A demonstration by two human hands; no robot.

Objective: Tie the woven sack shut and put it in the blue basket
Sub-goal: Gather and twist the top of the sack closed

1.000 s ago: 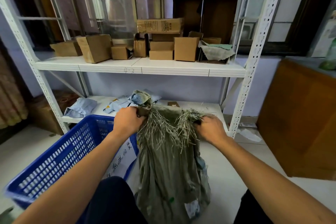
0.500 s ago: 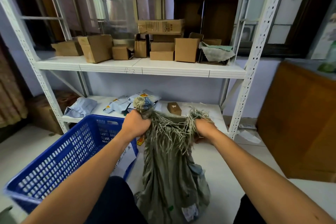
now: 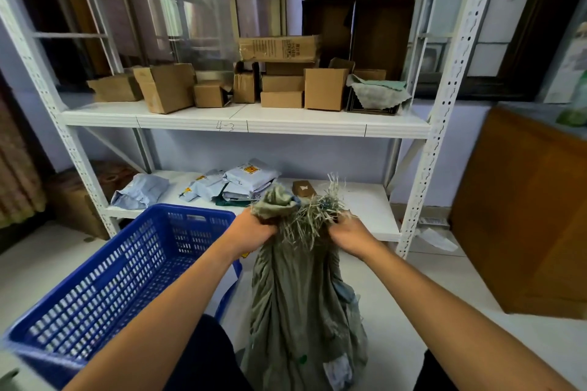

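Before a white shelf (image 3: 244,124), the sack (image 3: 295,301) stands on the floor beside the blue basket (image 3: 104,279), left hand (image 3: 251,232) and right hand (image 3: 351,233) each fisted on its frayed, bunched mouth, likely readying a knot.

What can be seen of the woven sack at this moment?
The woven sack is dull grey-green, creased and soft-looking. It stands upright on the pale floor, right of the blue basket, not in it. Its mouth is bunched into two gathered ends with frayed pale strands spilling between. The left hand clutches one end, the right hand the other. Small labels or stains show near its base. No finished knot is visible.
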